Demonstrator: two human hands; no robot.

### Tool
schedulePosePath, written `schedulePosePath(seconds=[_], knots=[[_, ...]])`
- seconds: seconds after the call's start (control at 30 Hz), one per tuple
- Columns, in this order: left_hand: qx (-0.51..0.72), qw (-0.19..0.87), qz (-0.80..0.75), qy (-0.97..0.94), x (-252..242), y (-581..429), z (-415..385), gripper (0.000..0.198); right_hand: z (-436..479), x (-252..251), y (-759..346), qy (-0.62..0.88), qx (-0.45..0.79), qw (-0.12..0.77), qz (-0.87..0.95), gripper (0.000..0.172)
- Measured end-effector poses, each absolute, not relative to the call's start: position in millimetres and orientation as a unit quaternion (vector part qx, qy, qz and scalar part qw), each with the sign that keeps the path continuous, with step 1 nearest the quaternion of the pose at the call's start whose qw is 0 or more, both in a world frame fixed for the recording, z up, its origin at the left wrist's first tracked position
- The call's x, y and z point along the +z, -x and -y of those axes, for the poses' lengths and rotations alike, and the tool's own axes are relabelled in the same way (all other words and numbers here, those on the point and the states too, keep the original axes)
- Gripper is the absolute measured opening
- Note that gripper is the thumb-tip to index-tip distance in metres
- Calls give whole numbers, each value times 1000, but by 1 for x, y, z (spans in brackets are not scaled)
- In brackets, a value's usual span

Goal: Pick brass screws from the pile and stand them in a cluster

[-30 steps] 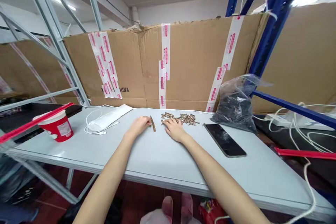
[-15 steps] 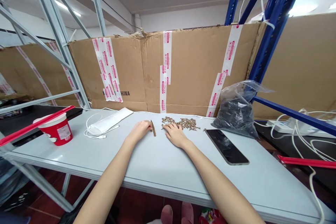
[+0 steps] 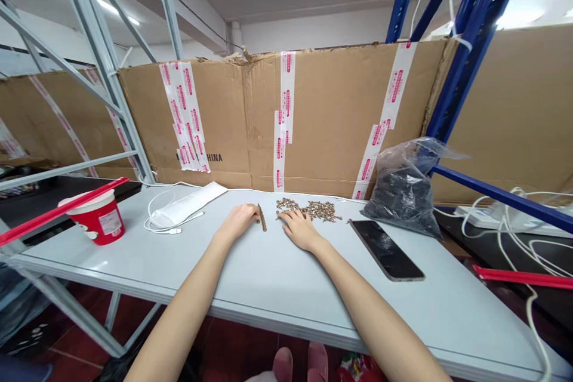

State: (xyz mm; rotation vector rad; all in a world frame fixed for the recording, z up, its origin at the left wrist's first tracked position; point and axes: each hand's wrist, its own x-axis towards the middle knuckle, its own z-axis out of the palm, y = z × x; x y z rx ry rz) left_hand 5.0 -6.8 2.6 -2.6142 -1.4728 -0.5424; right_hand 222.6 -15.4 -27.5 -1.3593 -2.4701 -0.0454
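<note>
Resting left hand [image 3: 237, 221] on white table [image 3: 277, 292], cardboard [image 3: 322, 113] behind

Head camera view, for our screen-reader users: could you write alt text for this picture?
Two bare hands rest on a white table: the left hand beside a short line of small bronze-coloured pieces, the right hand at the edge of a scattered pile of similar pieces. A black phone and plastic bag lie right, a red cup left.
</note>
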Motion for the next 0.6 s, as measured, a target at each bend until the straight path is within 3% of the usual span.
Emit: schedulePosePath(seconds=[0.37,0.6], knots=[[-204,10,490,847,6,-1,7,16,12,-32,-222,477,-29,157,864,38],[-225,46,552,802,7,15,0,12,14,-30,-222,481,-27,146,864,39]])
